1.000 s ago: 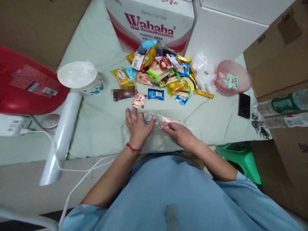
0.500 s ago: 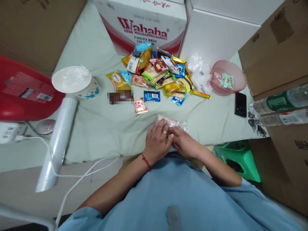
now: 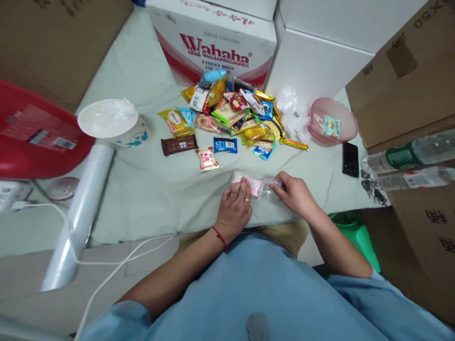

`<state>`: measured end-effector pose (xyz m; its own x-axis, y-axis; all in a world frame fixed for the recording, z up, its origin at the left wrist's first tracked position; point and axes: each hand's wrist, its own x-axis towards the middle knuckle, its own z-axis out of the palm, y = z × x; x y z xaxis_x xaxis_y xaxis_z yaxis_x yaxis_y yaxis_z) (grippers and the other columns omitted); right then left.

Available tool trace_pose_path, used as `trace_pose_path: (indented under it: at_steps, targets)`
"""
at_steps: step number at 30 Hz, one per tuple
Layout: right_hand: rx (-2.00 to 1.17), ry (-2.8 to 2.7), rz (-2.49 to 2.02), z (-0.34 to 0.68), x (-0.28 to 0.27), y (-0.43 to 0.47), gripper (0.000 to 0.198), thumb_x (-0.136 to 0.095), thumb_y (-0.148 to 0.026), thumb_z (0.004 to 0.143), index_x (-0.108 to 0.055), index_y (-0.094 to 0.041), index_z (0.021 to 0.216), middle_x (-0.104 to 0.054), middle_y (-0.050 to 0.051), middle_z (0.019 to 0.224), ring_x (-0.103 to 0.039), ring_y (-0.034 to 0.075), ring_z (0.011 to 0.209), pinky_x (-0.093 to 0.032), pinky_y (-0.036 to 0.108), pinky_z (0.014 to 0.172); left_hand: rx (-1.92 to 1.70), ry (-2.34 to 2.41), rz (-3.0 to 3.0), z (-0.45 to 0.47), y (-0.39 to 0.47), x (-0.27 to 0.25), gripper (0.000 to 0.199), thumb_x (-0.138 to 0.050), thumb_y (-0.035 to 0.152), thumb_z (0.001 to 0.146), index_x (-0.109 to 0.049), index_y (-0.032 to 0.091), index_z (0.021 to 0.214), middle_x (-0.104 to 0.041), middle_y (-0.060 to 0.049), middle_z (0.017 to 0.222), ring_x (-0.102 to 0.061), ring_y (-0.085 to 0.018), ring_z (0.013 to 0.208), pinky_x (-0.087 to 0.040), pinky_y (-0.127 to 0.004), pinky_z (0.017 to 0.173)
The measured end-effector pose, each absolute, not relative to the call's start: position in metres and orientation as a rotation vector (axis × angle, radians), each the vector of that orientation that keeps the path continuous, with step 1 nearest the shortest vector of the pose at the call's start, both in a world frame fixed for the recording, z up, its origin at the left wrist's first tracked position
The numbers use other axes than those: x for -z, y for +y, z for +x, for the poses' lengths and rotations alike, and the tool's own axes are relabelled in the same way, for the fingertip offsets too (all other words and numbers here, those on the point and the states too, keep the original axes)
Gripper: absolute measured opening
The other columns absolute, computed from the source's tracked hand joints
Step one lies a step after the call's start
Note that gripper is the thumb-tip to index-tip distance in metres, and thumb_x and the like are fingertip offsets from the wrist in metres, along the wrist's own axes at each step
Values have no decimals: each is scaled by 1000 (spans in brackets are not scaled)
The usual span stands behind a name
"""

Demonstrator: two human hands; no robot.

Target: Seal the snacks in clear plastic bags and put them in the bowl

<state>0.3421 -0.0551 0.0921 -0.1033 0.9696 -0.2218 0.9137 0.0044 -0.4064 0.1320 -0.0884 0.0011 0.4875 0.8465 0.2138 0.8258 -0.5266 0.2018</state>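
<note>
Head view: worktop [image 3: 131, 203] covered with pale green cloth; both hands above its near edge.
Wrapped packet: pink packet [image 3: 255, 186] in clear film [image 3: 266, 188], lying on the worktop near the front edge, in front of the loose snacks.
Left hand: left hand [image 3: 234, 207] laid over the left part of the pink packet, fingers together; thumb not clearly seen, so whether it grips or only presses cannot be told.
Right hand: right hand [image 3: 295, 192] pinching the right end of the clear film between thumb and fingers.
Front row, left to right: brown bar [image 3: 178, 145], red-and-white sachet [image 3: 207, 159], blue packet [image 3: 225, 145].
Snack pile: mixed snack pile [image 3: 231, 112] before the printed carton [image 3: 216, 49].
Left side: paper cup [image 3: 135, 136] with clear plastic inside; film roll [image 3: 81, 208] projecting past the worktop edge.
Right side: pink bowl [image 3: 346, 130] containing a light green sachet [image 3: 332, 126]; black phone [image 3: 350, 160] nearby.
</note>
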Motion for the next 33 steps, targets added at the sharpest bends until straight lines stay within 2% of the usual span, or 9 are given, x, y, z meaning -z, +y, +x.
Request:
trace_pose_path:
  at_steps: [7,11,15,19,21,23,26,30,33]
  targets:
    - [-569,-2400,-2088,252,-89,-2,16,-56,-29,101,-67,-22,109,-78,9,101,-71,27,95,-42,32,74,-467,1441,2566,136,-90,-1,47,-46,10,96,-66,3,139,-62,-26,150,-52,-35,148,-40,-51,120]
    - [-525,-2495,-2034,240,-73,-6,22,-45,-28,108,-63,-23,119,-75,9,112,-69,26,99,-44,32,76,-645,1320,2393,113,-89,-8,44,-52,17,96,-66,8,137,-64,-23,148,-51,-35,148,-44,-55,120]
    - [-405,-2514,-1975,243,-63,-34,31,-43,-43,111,-62,-20,121,-67,14,120,-63,29,107,-48,36,81,-962,1305,2120,70,-87,-14,36,-49,18,99,-67,20,130,-74,-10,135,-60,-25,138,-48,-49,119]
    - [-336,-2556,-1851,239,-53,-52,58,-69,-61,96,-59,-13,128,-62,22,120,-56,37,112,-49,47,92,-1070,1562,1820,49,-85,-16,23,-51,21,96,-72,22,106,-78,-6,110,-70,-23,115,-55,-44,108]
    - [-359,-2535,-1861,238,-50,-48,51,-76,-51,94,-59,-15,127,-62,21,119,-55,37,109,-50,48,90,-1071,1575,1743,51,-83,-18,21,-51,22,95,-72,22,100,-78,-5,106,-70,-23,110,-55,-43,106]
    - [-396,-2486,-1881,243,-52,-40,31,-73,-39,97,-62,-20,120,-63,19,117,-55,35,108,-50,44,87,-1075,1540,1688,57,-81,-22,20,-52,24,96,-72,22,98,-78,-5,105,-70,-23,110,-54,-44,108]
    - [-488,-2322,-1867,262,-65,-26,12,-61,-33,103,-66,-22,106,-64,15,112,-58,30,103,-50,38,83,-1119,1511,1520,68,-75,-28,22,-55,34,98,-72,21,103,-76,-7,110,-69,-23,112,-54,-43,107]
    - [-977,-1881,-1605,292,-80,-23,33,-46,-44,109,-68,-21,99,-68,7,96,-64,24,93,-52,35,84,-1091,1326,1146,85,-64,-30,49,-69,52,92,-63,20,129,-68,-14,135,-68,-27,123,-59,-40,97]
    - [-1436,-1542,-1361,299,-72,-34,43,-48,-59,106,-69,-21,107,-73,4,97,-68,23,92,-56,34,82,-994,1104,953,101,-58,-28,61,-76,61,85,-62,18,127,-72,-15,128,-72,-26,114,-61,-39,93]
